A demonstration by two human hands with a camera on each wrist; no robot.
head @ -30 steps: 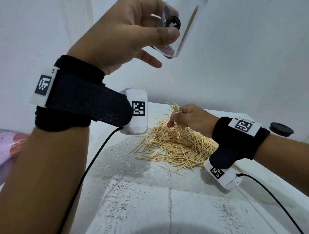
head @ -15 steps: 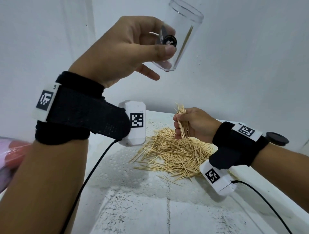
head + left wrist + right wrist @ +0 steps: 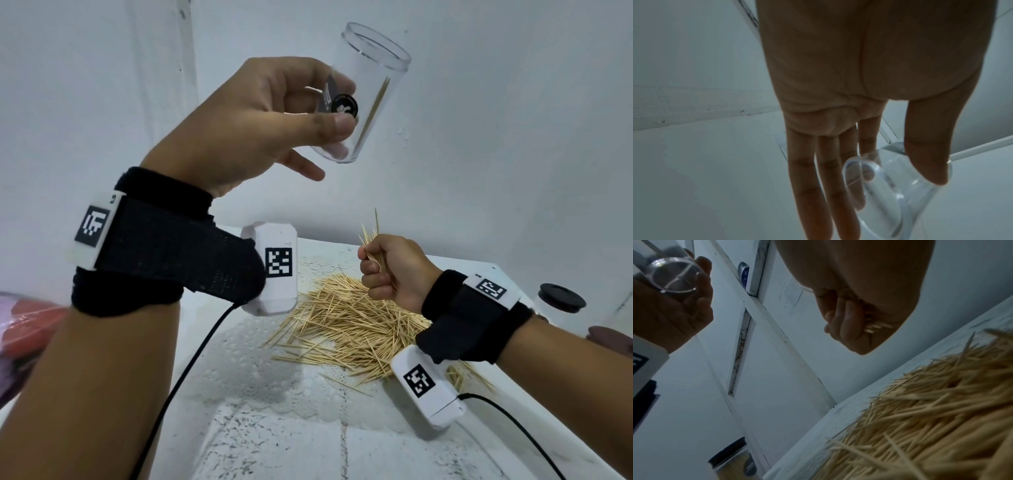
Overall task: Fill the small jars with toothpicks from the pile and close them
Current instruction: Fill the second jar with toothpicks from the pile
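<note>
Head view: two bare hands work above a white tabletop (image 3: 308,452).
Left hand: the left hand (image 3: 246,123) holds a clear small jar (image 3: 368,92) up in the air, thumb in front and fingers (image 3: 865,146) behind its lower half.
Jar tilt: the open mouth leans up and toward the right, probably so it faces the other hand; one toothpick already leans inside.
Right hand: the right hand (image 3: 394,270) is a closed fist round a bundle of toothpicks (image 3: 371,245), tips sticking up past the thumb, ends showing below in the right wrist view.
Why bundled: held parallel, the sticks should slide into the narrow mouth together.
Pile: the toothpick pile (image 3: 352,325) lies toward the far right part of the tabletop, directly beneath the fist.
Other jars: a black-lidded jar (image 3: 561,298) stands near the far right edge; another, already full and lidded (image 3: 733,462), appears in the right wrist view.
Stage: judged as mid-fill, jar nearly empty, its lid not yet on.
</note>
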